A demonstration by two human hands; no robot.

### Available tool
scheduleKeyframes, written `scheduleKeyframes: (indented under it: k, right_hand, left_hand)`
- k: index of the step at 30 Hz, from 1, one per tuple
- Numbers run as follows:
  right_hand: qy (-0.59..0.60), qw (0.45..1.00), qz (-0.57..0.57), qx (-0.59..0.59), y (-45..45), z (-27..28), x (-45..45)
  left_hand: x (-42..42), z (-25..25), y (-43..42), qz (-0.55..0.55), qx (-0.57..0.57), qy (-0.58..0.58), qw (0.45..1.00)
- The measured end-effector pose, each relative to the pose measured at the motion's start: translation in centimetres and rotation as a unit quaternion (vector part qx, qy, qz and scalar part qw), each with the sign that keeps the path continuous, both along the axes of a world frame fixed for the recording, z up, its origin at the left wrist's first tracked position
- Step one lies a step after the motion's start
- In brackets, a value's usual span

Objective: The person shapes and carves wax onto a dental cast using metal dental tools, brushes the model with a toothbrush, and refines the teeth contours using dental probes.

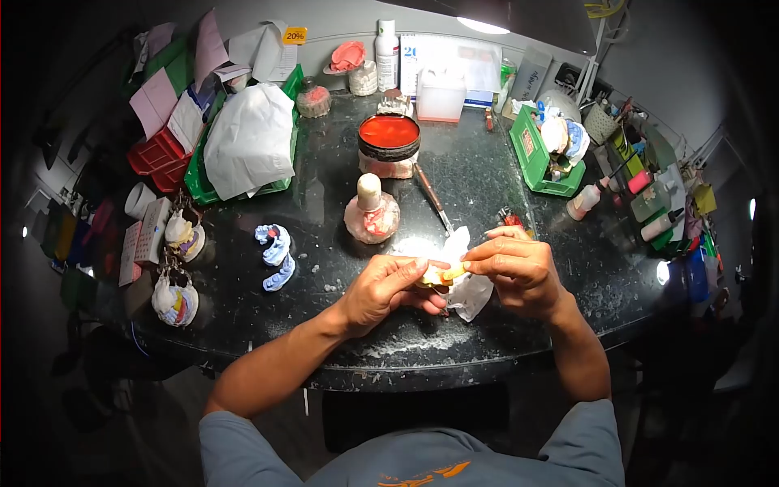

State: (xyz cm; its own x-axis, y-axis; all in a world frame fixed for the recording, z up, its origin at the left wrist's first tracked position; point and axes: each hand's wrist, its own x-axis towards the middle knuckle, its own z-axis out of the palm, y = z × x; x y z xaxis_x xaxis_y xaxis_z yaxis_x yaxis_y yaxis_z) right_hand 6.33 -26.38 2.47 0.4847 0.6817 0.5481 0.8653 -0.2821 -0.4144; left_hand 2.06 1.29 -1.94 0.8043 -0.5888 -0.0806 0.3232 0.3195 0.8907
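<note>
My left hand [381,288] is closed round a small yellow piece [438,277], brightly lit and partly hidden by the fingers; it looks like part of a dental model. The fingers of my right hand [519,268] pinch its right end, where a paler yellow tip shows. Beneath both hands lies a crumpled white tissue [471,297]. A wax spatula [433,199] with a brown handle leans from a round tin of red wax [389,131], its tip near the tissue. Left of the spatula stands a squat glass bottle [372,217] with a pale rounded cap.
Blue dental casts [276,247] sit left of my hands, with mounted plaster models [175,299] farther left. A green tray [286,174] under white paper is at back left; another green box [535,154] holds models at right. A lamp [519,20] overhangs the back.
</note>
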Motion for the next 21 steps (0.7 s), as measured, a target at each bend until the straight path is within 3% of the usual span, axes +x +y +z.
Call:
scheduleKeyframes:
  k: [4, 9, 21]
  right_hand:
    - [-0.033, 0.997, -0.053, -0.053, -1.2, 0.9, 0.6]
    - [-0.023, 0.989, -0.146, -0.023, -1.6, 0.6, 1.2]
    - [0.108, 0.930, -0.346, -0.068, -4.9, 0.4, 3.0]
  left_hand:
    - [0.0, 0.2, 0.1, -0.003, -0.002, -0.002, 1.000]
    - [0.1, 0.2, 0.1, 0.009, -0.002, 0.006, 1.000]
    - [-0.3, 0.6, 0.0, 0.043, 0.003, -0.002, 0.999]
